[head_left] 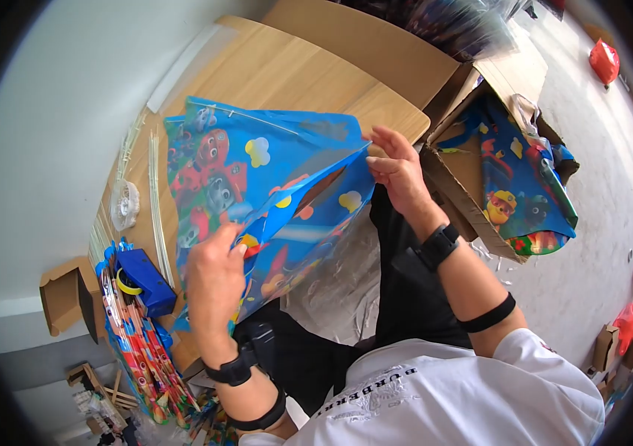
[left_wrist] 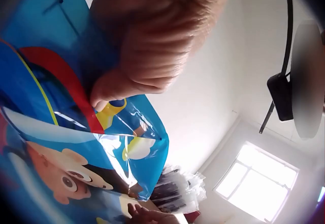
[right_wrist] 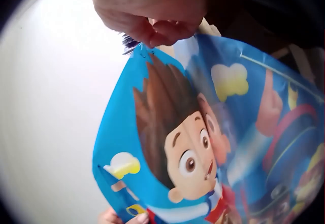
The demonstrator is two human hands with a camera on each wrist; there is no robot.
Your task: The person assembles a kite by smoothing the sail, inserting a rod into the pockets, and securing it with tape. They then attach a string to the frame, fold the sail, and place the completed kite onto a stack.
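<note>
A thin blue plastic sheet point(head_left: 279, 149) printed with cartoon characters and clouds spreads between both hands, partly over the table. Its near edge gapes in a fold, and a slim pale rod point(head_left: 253, 119) runs across its far part. My left hand point(head_left: 216, 275) pinches the near edge, thumb lying on the print in the left wrist view. At the other end, my right hand point(head_left: 399, 175) pinches a corner between thumb and fingertips; the right wrist view shows that corner hanging from the fingers.
Thin pale rods point(head_left: 159, 208) and a clear tape roll point(head_left: 124, 205) lie on the wooden table point(head_left: 286, 56). A blue box-like item point(head_left: 145, 281) stands by bundled printed sheets point(head_left: 141, 346) at left. An open carton point(head_left: 454, 201) at right holds another printed sheet point(head_left: 513, 178).
</note>
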